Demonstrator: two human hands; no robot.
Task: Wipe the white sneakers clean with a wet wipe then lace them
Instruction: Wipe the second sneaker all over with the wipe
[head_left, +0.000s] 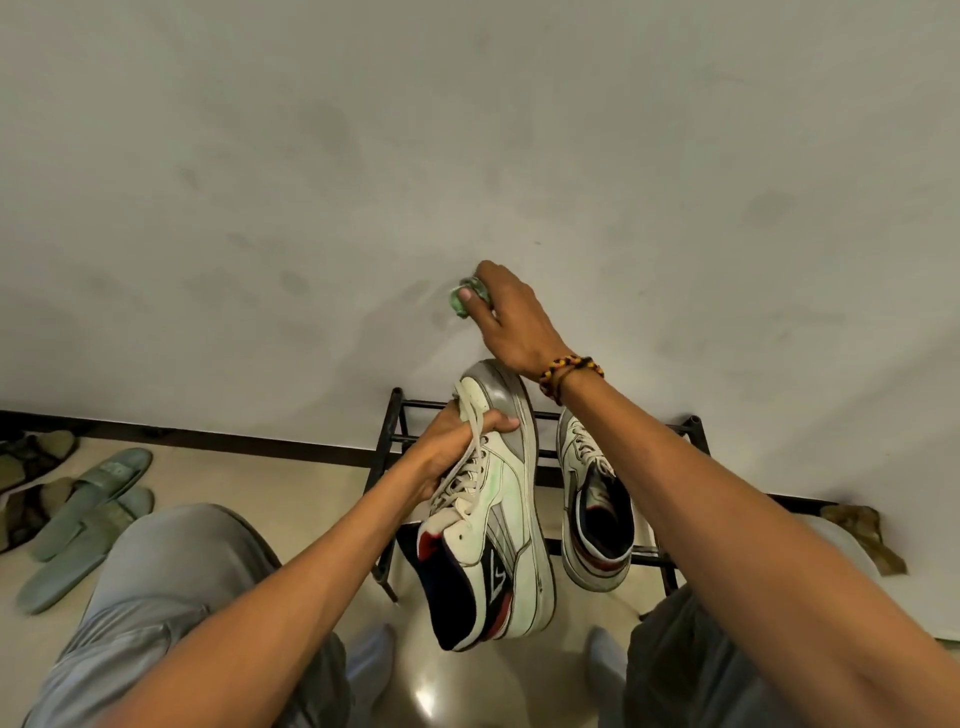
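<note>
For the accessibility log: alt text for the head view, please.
A person's left hand grips a white sneaker by its laces, while the right hand holds a crumpled wet wipe up near the wall. The second sneaker sits on a black shoe rack; grey slippers lie left.

white-grey sneaker (511, 499), green wipe (464, 301), black rack (395, 415)

Probably a home entryway: a black shoe rack (524, 457) against the wall (467, 130), slippers (83, 519) on the floor.

At frame centre, the left hand (457, 447) grips a laced white sneaker (493, 519); above it, the right hand (511, 322) pinches a crumpled wipe (461, 301).
</note>
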